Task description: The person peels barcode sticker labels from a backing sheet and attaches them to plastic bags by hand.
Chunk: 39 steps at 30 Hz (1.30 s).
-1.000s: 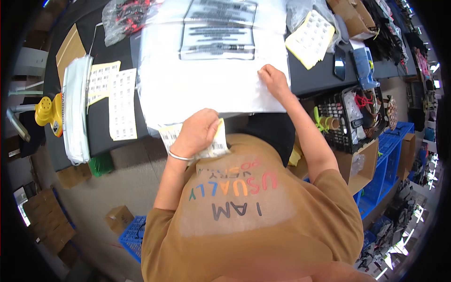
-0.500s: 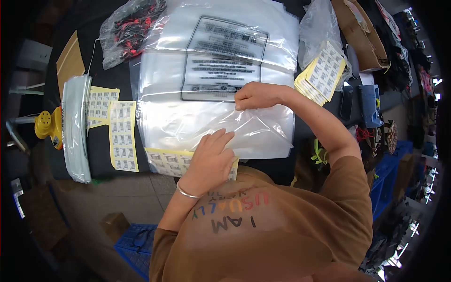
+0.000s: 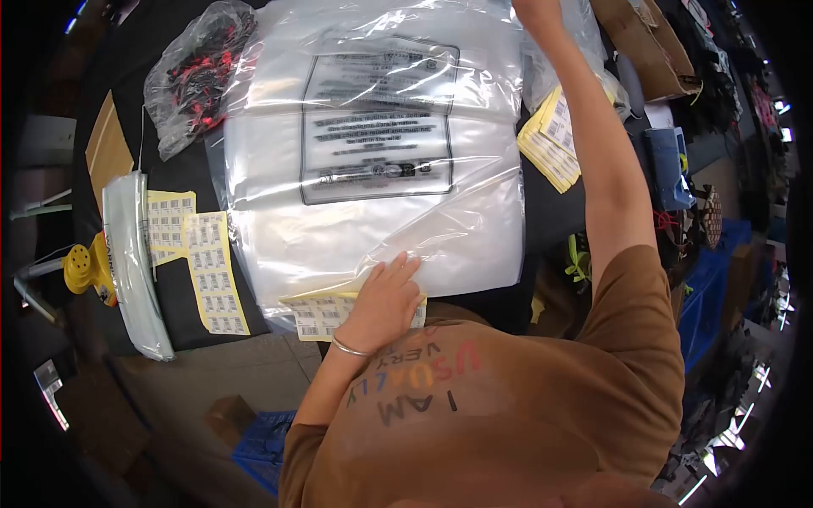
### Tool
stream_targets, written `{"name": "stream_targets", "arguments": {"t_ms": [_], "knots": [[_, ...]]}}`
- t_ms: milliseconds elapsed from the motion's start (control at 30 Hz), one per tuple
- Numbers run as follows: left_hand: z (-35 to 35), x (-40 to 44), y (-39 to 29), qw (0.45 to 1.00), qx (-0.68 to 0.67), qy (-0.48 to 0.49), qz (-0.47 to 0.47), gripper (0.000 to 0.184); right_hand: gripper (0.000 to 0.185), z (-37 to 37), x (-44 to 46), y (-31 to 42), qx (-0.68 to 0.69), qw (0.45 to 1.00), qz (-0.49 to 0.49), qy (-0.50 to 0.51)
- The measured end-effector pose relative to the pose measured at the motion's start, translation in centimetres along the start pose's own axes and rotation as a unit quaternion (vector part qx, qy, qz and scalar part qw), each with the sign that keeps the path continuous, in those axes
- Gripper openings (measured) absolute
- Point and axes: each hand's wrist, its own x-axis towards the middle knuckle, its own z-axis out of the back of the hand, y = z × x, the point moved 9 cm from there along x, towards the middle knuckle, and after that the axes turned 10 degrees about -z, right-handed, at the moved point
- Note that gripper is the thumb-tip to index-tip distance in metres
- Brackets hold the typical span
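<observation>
A stack of clear plastic bags (image 3: pixel 364 229) with a printed black warning text lies in front of me. My left hand (image 3: pixel 389 296) rests on its near edge, fingers stretched out over the film. Beneath that hand and wrist, a yellow-backed sheet of barcode labels (image 3: pixel 315 315) sticks out from the near edge. My right hand (image 3: pixel 535 10) is at the far right corner of the stack, at the top of the view. Its fingers are largely cut off by the frame edge, so any grip is hidden.
Left of the stack lie label sheets (image 3: pixel 218 271), a folded plastic bundle (image 3: pixel 135 271) and a yellow device (image 3: pixel 89 264). Behind them sits a bag of red and black items (image 3: pixel 199 80). At right are more label sheets (image 3: pixel 546 144), a cardboard box (image 3: pixel 648 51) and a blue holder (image 3: pixel 669 169).
My right hand has moved from the middle of the bags to the far right corner, off the pinched film. The top film lies flatter. My left hand stays near the front edge.
</observation>
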Motion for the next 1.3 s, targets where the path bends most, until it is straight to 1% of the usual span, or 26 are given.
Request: {"name": "stream_targets", "arguments": {"t_ms": [33,100,133,167,200,233,267,300,433,467,567,600,633,700,733,767,833,867,900,933,1000,1100,1167,1233,1267,1300], "knots": [[0.1,0.0,-0.3,1.0,0.024,-0.008,-0.012,0.011,0.023,2.2,-1.8,4.2,0.027,0.999,0.028,0.005],[0.2,-0.1,-0.7,0.998,0.049,-0.016,-0.026,0.011,0.022,1.8,-7.0,7.6,0.0,0.993,0.098,0.066],[0.2,-0.2,-0.9,0.998,0.021,-0.022,-0.048,0.011,0.027,1.3,-10.3,10.0,0.022,0.984,0.095,0.152],[0.2,-0.4,-1.2,0.997,-0.006,-0.027,-0.07,0.011,0.04,-0.7,-15.0,10.2,0.034,0.968,0.133,0.21],[1.1,-0.5,-1.8,0.997,-0.004,-0.025,-0.07,0.011,0.051,-1.3,-19.1,11.6,-0.003,0.945,0.092,0.314],[1.9,-0.6,-2.0,1.0,-0.012,0.019,-0.017,0.012,0.062,-2.6,-24.4,11.4,-0.021,0.924,0.093,0.371],[2.5,-0.9,-2.1,0.997,-0.02,0.061,0.036,0.013,0.068,-1.4,-28.3,13.0,-0.068,0.92,0.096,0.375],[3.5,-1.4,-2.6,0.997,-0.018,0.06,0.036,0.013,0.067,0.0,-30.5,14.2,-0.049,0.909,0.101,0.402],[9.2,-4.5,-1.9,0.977,-0.049,-0.177,0.106,0.017,0.061,4.9,-36.5,17.4,-0.045,0.896,0.084,0.434],[9.6,-4.6,-1.3,0.97,-0.051,-0.193,0.141,0.019,0.061,5.9,-37.6,18.0,-0.039,0.896,0.087,0.434],[10.1,-3.0,0.1,0.965,0.035,-0.237,0.108,0.025,0.054,8.7,-39.4,18.9,0.007,0.902,0.101,0.419],[9.6,-2.3,0.9,0.967,0.066,-0.216,0.122,0.026,0.049,8.8,-39.6,16.8,0.113,0.873,-0.037,0.473],[9.1,-1.6,1.0,0.969,0.089,-0.183,0.142,0.027,0.044,8.4,-40.0,15.5,0.213,0.814,-0.177,0.511],[8.2,-0.4,-0.9,0.976,0.067,-0.195,0.071,0.025,0.034,10.3,-36.7,13.4,0.268,0.852,-0.311,0.326],[7.9,0.1,-1.8,0.977,0.066,-0.193,0.065,0.025,0.028,11.2,-34.9,14.3,0.315,0.853,-0.314,0.273],[7.5,0.6,-2.7,0.979,0.044,-0.189,0.06,0.024,0.028,11.1,-34.4,15.2,0.31,0.855,-0.317,0.269],[6.6,0.9,-3.3,0.982,0.019,-0.181,0.055,0.023,0.022,9.3,-35.1,17.7,0.411,0.773,-0.33,0.352],[6.5,0.8,-3.0,0.977,-0.039,-0.203,0.057,0.024,0.019,8.8,-35.8,18.0,0.367,0.784,-0.313,0.391],[6.6,0.5,-2.5,0.968,-0.095,-0.226,0.059,0.025,0.019,8.9,-35.8,18.3,0.368,0.784,-0.314,0.389],[6.7,0.0,-2.1,0.968,-0.094,-0.225,0.06,0.025,0.018,9.2,-35.4,18.5,0.373,0.786,-0.328,0.369],[5.7,-1.2,-0.5,0.959,-0.207,-0.173,0.087,0.027,0.018,9.2,-35.3,18.5,0.395,0.779,-0.341,0.348],[5.5,-2.6,-0.2,0.967,-0.186,-0.132,0.109,0.024,0.018,9.2,-35.3,19.1,0.404,0.776,-0.328,0.357],[5.9,-3.1,-0.3,0.969,-0.168,-0.123,0.133,0.024,0.018,9.2,-34.9,19.6,0.408,0.779,-0.32,0.351],[5.7,-3.5,0.1,0.97,-0.151,-0.115,0.155,0.024,0.019,9.6,-34.2,19.6,0.337,0.831,-0.294,0.331],[5.4,-3.7,0.6,0.961,-0.181,-0.133,0.162,0.024,0.016,10.2,-33.4,19.7,0.276,0.868,-0.262,0.317],[5.1,-3.9,1.0,0.951,-0.212,-0.151,0.168,0.023,0.016,10.2,-33.2,19.8,0.277,0.869,-0.259,0.319]]}}
